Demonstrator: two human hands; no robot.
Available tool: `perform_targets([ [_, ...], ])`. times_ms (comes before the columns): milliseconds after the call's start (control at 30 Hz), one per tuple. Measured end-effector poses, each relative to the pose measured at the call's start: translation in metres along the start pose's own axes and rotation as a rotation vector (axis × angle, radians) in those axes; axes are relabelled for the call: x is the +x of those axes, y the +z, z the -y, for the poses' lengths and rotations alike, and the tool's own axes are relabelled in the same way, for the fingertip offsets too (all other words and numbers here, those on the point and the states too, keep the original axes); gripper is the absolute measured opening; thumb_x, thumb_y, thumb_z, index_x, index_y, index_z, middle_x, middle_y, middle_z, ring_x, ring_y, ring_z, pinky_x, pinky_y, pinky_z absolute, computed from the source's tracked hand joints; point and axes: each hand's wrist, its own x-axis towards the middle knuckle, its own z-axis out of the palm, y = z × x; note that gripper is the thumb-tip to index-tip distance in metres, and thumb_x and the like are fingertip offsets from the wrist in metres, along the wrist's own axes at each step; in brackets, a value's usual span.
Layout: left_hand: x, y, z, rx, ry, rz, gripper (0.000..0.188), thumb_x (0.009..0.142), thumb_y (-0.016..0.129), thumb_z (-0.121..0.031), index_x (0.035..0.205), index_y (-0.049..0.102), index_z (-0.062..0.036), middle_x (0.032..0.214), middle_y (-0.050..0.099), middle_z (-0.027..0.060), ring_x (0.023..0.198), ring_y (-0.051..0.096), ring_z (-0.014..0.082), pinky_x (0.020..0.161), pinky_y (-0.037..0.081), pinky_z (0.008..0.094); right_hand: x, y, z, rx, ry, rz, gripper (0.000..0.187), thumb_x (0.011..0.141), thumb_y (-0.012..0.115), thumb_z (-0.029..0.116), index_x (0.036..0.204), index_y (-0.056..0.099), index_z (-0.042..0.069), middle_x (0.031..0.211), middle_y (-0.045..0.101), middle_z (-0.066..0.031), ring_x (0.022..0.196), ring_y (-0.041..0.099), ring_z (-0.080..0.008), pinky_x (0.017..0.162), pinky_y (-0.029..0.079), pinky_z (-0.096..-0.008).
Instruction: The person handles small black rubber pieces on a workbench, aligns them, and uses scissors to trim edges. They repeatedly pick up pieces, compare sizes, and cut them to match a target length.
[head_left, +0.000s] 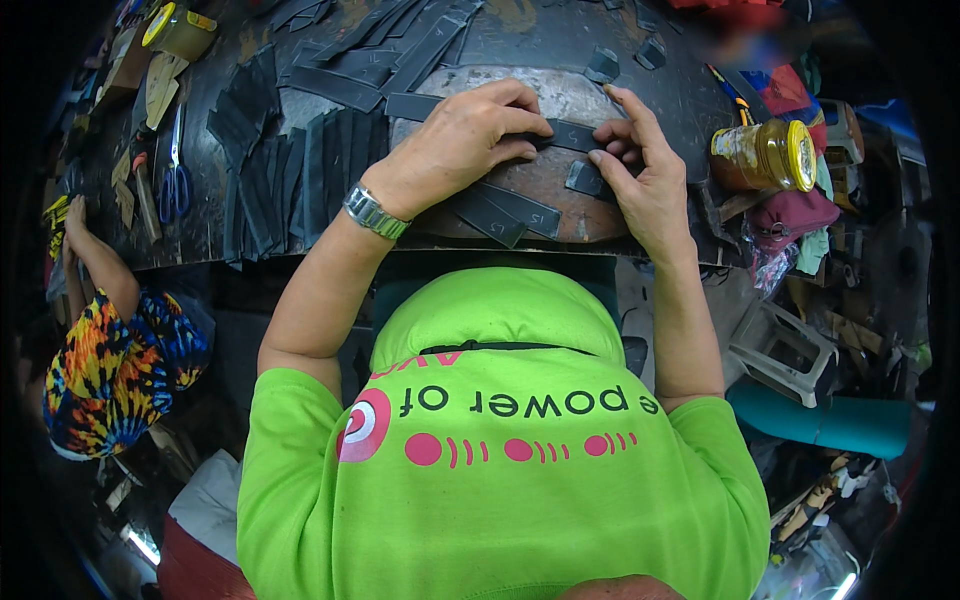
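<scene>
A short black strip (573, 135) of leather-like material lies across a worn board (590, 222) in front of me. My left hand (470, 135) has its thumb and fingers closed at the strip's left end. At the other end, my right hand (645, 165) curls its fingers on the strip, its index finger raised and bent. Close under the right thumb sits a small black piece (585, 179). Two overlapping black strips (505, 214) lie near the table's front edge, and another black strip (408, 106) pokes out beyond my left hand.
Rows of dark strips (310, 180) cover the table's left, beside blue-handled scissors (175, 190) and a hammer-like tool (146, 200). A yellow-lidded jar (762, 157) stands right. Another person's arm (105, 255) reaches in at left. A grey plastic stool (785, 350) stands low right.
</scene>
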Motion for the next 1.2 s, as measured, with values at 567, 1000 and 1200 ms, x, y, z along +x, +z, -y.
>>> perform_targets([
  [567,0.0044,-0.0054,0.0055,0.104,0.090,0.023,0.027,0.085,0.078,-0.010,0.112,0.077,-0.0092,0.116,0.068,0.0089,0.104,0.069,0.0281,0.091,0.057,0.0364,-0.0004,0.0003,-0.0044,-0.056,-0.042,0.012,0.072,0.083,0.076,-0.002,0.149,0.055,0.017,0.104,0.069,-0.0064,0.087,0.064,-0.0170,0.082,0.054,-0.0301],
  [1000,0.0050,-0.0065,0.0070,0.086,0.085,0.050,0.026,0.086,0.077,-0.010,0.112,0.077,-0.0075,0.116,0.067,0.0085,0.103,0.069,0.0279,0.091,0.057,0.0364,-0.0005,0.0006,-0.0016,-0.085,-0.047,0.017,0.073,0.082,0.076,-0.003,0.148,0.056,0.020,0.102,0.068,-0.0067,0.087,0.065,-0.0187,0.082,0.056,-0.0322],
  [1200,0.0057,-0.0061,0.0077,0.104,0.101,0.042,0.027,0.086,0.076,-0.010,0.113,0.076,-0.0072,0.117,0.067,0.0086,0.103,0.069,0.0285,0.091,0.057,0.0370,-0.0008,0.0004,-0.0008,-0.109,-0.054,0.016,0.072,0.082,0.077,-0.002,0.148,0.056,0.019,0.102,0.068,-0.0071,0.088,0.066,-0.0200,0.083,0.056,-0.0333],
])
